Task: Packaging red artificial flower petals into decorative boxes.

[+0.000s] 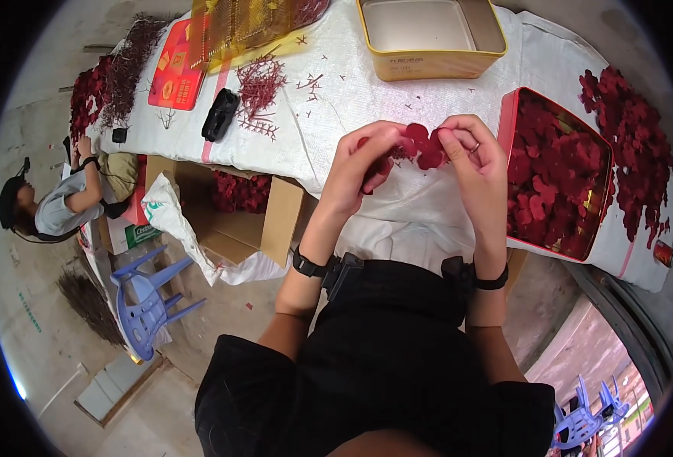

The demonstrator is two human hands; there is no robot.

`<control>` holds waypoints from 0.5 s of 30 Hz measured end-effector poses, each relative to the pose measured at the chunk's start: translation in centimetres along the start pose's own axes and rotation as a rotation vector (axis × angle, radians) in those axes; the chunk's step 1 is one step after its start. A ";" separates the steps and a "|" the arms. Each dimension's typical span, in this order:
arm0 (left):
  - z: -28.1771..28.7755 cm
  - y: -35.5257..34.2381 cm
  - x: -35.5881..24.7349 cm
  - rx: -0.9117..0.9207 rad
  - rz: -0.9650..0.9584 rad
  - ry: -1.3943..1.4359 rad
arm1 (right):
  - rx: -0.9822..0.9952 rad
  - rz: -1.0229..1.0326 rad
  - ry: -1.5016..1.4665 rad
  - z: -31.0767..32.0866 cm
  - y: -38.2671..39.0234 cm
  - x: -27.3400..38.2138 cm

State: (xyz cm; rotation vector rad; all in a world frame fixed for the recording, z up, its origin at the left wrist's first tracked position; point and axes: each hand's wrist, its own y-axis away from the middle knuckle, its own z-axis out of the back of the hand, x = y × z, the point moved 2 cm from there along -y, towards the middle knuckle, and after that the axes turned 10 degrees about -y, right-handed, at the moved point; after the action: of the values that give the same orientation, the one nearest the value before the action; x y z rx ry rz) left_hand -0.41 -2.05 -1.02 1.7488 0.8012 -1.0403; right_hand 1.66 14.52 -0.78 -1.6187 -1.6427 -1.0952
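Note:
My two hands meet above the near edge of the white-covered table. A dark-red artificial flower piece (429,148) with rounded petals is spread between them. My right hand (477,156) pinches its right side between thumb and fingertips. My left hand (363,164) is closed at the flower's left side, with more red petal pieces (376,177) in its curled fingers. Close by on the right stands a red-rimmed tin (513,137) full of loose dark-red petals (554,179). Something small and dark at the left fingertips is too fine to make out.
A gold tin (435,65) stands at the back. Left lie branched red stems (260,87), a black object (220,114), a red packet (177,68) and amber plastic trays (241,30). Petals (630,145) heap far right. Below are a cardboard box (279,221) and blue stool (142,301); another person (70,198) works left.

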 end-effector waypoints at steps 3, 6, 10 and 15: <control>-0.5 0.2 0.0 -0.027 0.018 -0.134 | 0.019 0.017 0.059 0.3 0.0 -0.1; -1.2 0.0 -0.1 -0.046 0.020 -0.198 | 0.065 0.044 0.239 0.5 0.1 -0.2; -1.0 -0.3 0.1 -0.071 -0.008 -0.225 | 0.079 0.048 0.267 1.0 -0.3 -1.0; 0.7 -0.5 0.8 -0.217 -0.025 -0.265 | -0.006 0.063 0.586 1.8 -0.6 -0.6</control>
State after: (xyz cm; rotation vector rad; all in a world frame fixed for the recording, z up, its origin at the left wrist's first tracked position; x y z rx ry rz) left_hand -0.68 -2.50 -2.12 1.3877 0.7395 -1.1297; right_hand 1.36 15.80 -2.29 -1.1826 -1.1917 -1.3765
